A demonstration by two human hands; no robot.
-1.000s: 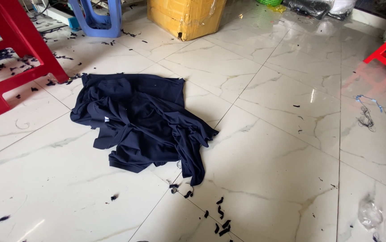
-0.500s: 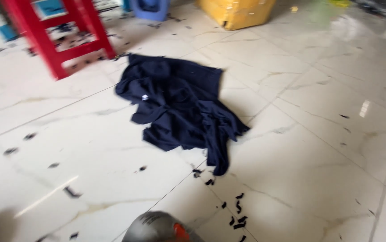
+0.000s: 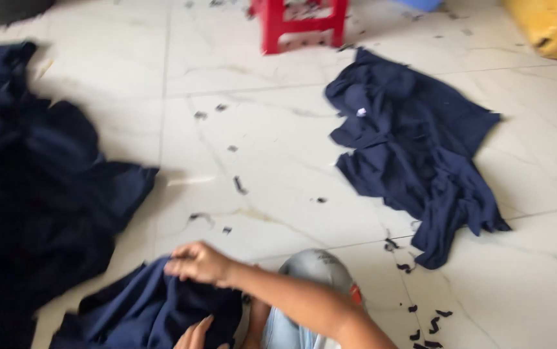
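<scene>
Navy garment (image 3: 139, 310) sits bunched on the white tile floor (image 3: 278, 148) at bottom left, against the person's knee (image 3: 314, 271). Right hand (image 3: 199, 262) reaches across and pinches its top edge, fingers closed on the cloth. Left hand (image 3: 194, 335) is partly cut off at the frame edge, resting on the fabric; can't tell its grip. Dark pile (image 3: 26, 194) lies left, a second navy garment (image 3: 414, 148) spread out right, red stool (image 3: 304, 22) behind.
</scene>
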